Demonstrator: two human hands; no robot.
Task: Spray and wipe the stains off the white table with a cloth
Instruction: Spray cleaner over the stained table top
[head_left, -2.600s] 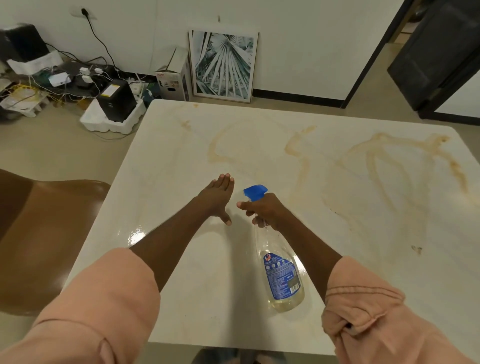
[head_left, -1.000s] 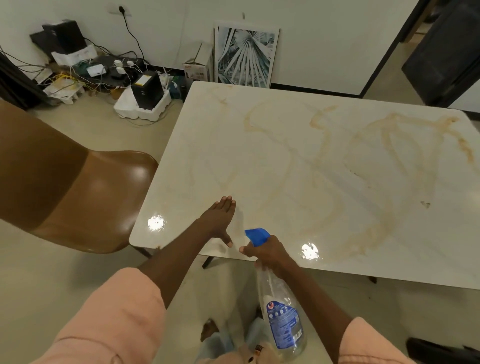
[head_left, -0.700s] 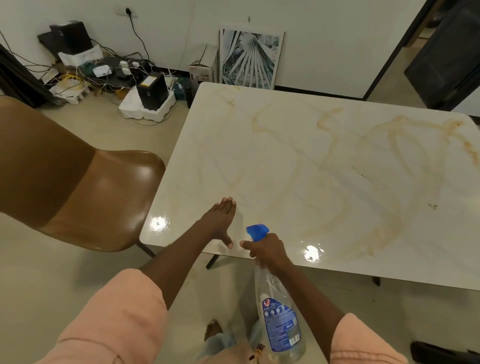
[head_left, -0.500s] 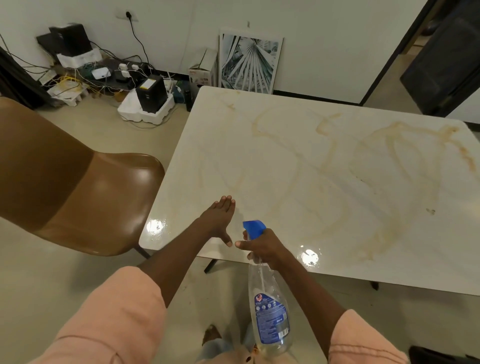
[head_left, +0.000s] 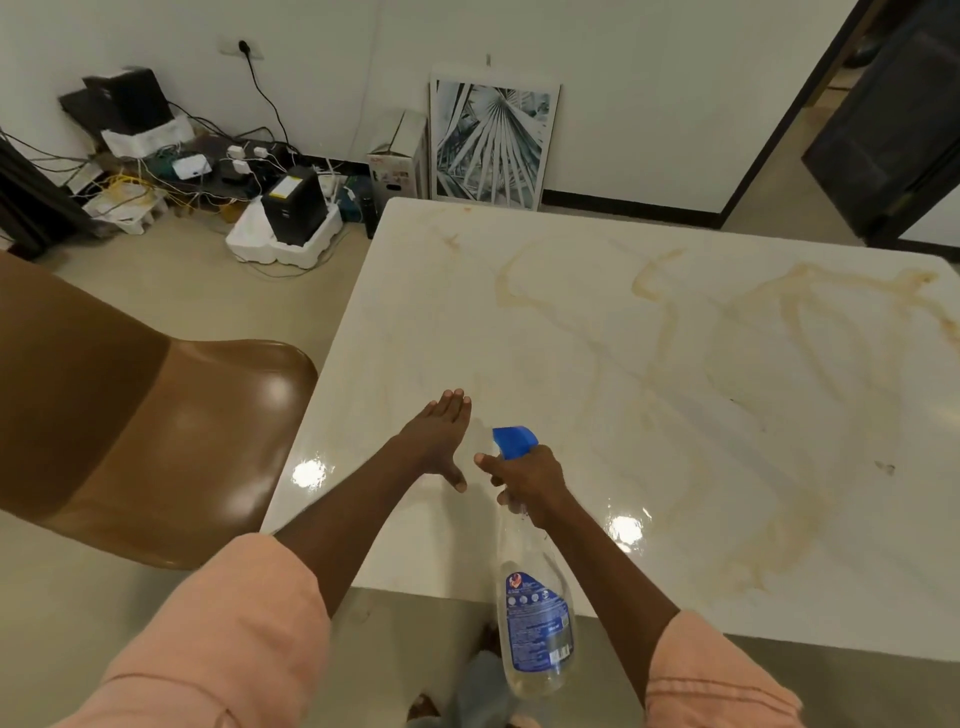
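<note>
White walls and a beige floor surrounded a pale marble-look table (head_left: 649, 561), viewed from above by a person standing at its near edge. Brown, looping stains (head_left: 670, 332) ran across the far and right parts of the tabletop. The right hand (head_left: 524, 480) was wrapped around the neck of a clear spray bottle (head_left: 535, 618), fingers curled at the trigger under the blue spray head (head_left: 514, 441). The bottle's long axis ran from its base near the person's body up and away, so the nozzle pointed toward the table's far side — the stains lay ahead and to the right of it. The left hand (head_left: 441, 434) was held flat just left of the nozzle, fingers straight and together, holding nothing. No cloth could be seen. A brown chair (head_left: 156, 426) stood left of the table.
</note>
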